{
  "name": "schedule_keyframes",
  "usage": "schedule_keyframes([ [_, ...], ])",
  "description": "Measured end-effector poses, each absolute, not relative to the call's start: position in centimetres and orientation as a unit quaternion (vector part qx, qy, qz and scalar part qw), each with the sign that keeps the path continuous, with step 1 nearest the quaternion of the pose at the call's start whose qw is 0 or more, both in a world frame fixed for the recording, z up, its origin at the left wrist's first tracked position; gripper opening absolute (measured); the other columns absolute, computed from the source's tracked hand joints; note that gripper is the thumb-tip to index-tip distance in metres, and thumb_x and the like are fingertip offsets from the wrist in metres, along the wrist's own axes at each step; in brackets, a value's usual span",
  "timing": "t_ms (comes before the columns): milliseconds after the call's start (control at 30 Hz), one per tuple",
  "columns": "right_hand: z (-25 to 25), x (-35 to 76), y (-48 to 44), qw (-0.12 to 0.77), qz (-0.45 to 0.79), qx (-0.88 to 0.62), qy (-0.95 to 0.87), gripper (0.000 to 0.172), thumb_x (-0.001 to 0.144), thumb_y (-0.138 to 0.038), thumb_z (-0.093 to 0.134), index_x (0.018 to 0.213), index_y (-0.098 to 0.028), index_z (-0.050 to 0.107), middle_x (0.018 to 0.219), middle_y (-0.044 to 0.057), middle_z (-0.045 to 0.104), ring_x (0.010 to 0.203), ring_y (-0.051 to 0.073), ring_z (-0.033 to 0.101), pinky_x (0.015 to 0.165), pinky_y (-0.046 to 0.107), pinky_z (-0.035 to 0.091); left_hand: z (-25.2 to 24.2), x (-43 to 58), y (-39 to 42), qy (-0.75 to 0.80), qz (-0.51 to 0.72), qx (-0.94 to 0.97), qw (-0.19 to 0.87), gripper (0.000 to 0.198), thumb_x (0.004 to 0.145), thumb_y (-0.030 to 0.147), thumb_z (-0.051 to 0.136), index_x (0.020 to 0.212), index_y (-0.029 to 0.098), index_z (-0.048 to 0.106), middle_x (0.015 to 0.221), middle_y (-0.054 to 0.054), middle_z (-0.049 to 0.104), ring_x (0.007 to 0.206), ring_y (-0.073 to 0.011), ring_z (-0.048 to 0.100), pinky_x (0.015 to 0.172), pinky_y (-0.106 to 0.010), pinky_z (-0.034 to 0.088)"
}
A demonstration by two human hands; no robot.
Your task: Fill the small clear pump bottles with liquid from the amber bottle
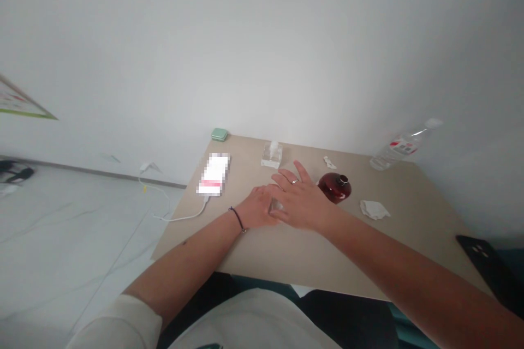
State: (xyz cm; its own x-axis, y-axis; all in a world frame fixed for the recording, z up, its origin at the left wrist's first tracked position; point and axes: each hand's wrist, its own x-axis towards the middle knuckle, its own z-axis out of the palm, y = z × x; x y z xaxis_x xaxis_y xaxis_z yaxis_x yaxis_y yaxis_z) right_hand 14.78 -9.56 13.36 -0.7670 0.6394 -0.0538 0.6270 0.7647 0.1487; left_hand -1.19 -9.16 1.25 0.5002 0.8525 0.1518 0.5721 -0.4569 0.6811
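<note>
My left hand [257,208], with a dark bracelet at the wrist, is closed around one side of a small clear object [277,205] just above the table. My right hand [302,199], wearing a ring, reaches over from the other side. Its thumb and index finger lie at the clear object, while its outer fingers spread away. Most of the object is hidden, so its kind does not show. Right behind my right hand stands a round dark-red bottle [335,187] with a narrow uncapped neck. A clear square block [272,156] with a whitish top part sits farther back.
On the beige table [245,251] lie a phone [213,174] with a white cable [184,219], a green case [219,134], a folded tissue [374,209] and a crumpled scrap [329,162]. A plastic water bottle [403,146] stands back right; a black phone [483,262] lies at the right edge.
</note>
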Motion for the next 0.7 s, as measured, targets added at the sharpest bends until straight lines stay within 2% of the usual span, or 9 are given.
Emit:
schedule_keyframes([
  [100,13.24,14.30,-10.17,0.085,0.078,0.431,0.895,0.050,0.095,-0.054,0.053,0.129,-0.018,0.059,0.120,0.021,0.070,0.112,0.037,0.063,0.102,0.052,0.032,1.29,-1.26,-9.12,0.433,0.230,0.827,0.275,0.072,0.071,0.040,0.080,0.132,0.020,0.048,0.132,-0.014,0.060,0.125,-0.0356,0.058,0.108,-0.055,0.043],
  [200,12.90,14.21,-10.32,0.115,0.050,0.474,0.871,0.041,0.101,-0.043,0.044,0.128,-0.014,0.055,0.094,0.018,0.076,0.088,0.032,0.072,0.090,0.047,0.035,1.43,-1.40,-9.05,0.435,0.221,0.825,0.286,0.080,0.068,0.043,0.082,0.133,0.017,0.044,0.133,-0.016,0.059,0.125,-0.0371,0.058,0.108,-0.055,0.043],
  [233,12.78,14.30,-10.30,0.111,0.036,0.469,0.876,0.038,0.102,-0.038,0.042,0.129,-0.014,0.054,0.095,0.017,0.077,0.088,0.031,0.072,0.089,0.045,0.035,1.47,-1.43,-9.04,0.437,0.222,0.824,0.285,0.081,0.068,0.044,0.082,0.133,0.017,0.043,0.132,-0.016,0.059,0.125,-0.0374,0.058,0.109,-0.055,0.043],
  [300,12.63,14.57,-10.24,0.083,0.020,0.445,0.891,0.036,0.099,-0.033,0.045,0.131,-0.016,0.051,0.108,0.017,0.075,0.098,0.031,0.070,0.088,0.043,0.035,1.51,-1.43,-9.06,0.440,0.225,0.823,0.279,0.081,0.068,0.043,0.082,0.133,0.017,0.042,0.131,-0.016,0.059,0.124,-0.0376,0.059,0.108,-0.054,0.044],
  [367,12.62,14.75,-10.19,0.059,0.028,0.435,0.898,0.046,0.095,-0.039,0.053,0.135,-0.017,0.048,0.120,0.018,0.071,0.109,0.034,0.067,0.089,0.042,0.036,1.49,-1.40,-9.08,0.439,0.231,0.823,0.276,0.079,0.068,0.042,0.082,0.132,0.017,0.042,0.131,-0.017,0.060,0.122,-0.0374,0.060,0.106,-0.054,0.045],
  [433,12.71,14.73,-10.13,0.076,0.033,0.452,0.888,0.052,0.095,-0.046,0.052,0.137,-0.016,0.046,0.112,0.018,0.074,0.105,0.035,0.068,0.088,0.043,0.038,1.43,-1.38,-9.08,0.439,0.230,0.822,0.279,0.077,0.067,0.040,0.083,0.129,0.016,0.043,0.129,-0.017,0.061,0.120,-0.0371,0.061,0.106,-0.054,0.046],
  [500,12.81,14.59,-10.05,0.107,0.018,0.462,0.880,0.044,0.100,-0.043,0.044,0.133,-0.013,0.049,0.098,0.017,0.076,0.094,0.033,0.072,0.084,0.042,0.041,1.39,-1.39,-9.05,0.439,0.230,0.821,0.285,0.076,0.067,0.041,0.083,0.128,0.017,0.044,0.128,-0.016,0.062,0.120,-0.0367,0.061,0.106,-0.054,0.045],
  [600,12.85,14.50,-9.92,0.093,0.007,0.448,0.889,0.033,0.101,-0.034,0.041,0.126,-0.015,0.051,0.108,0.017,0.075,0.098,0.031,0.072,0.080,0.038,0.045,1.41,-1.41,-9.03,0.435,0.244,0.817,0.288,0.078,0.066,0.041,0.084,0.130,0.019,0.044,0.131,-0.015,0.061,0.124,-0.0364,0.059,0.108,-0.055,0.043],
  [700,12.81,14.61,-9.86,0.108,0.007,0.480,0.870,0.037,0.101,-0.044,0.041,0.125,-0.018,0.051,0.101,0.016,0.075,0.092,0.032,0.073,0.074,0.037,0.047,1.53,-1.39,-9.08,0.437,0.250,0.812,0.294,0.080,0.064,0.039,0.085,0.131,0.019,0.045,0.132,-0.015,0.060,0.124,-0.0372,0.059,0.109,-0.055,0.043],
])
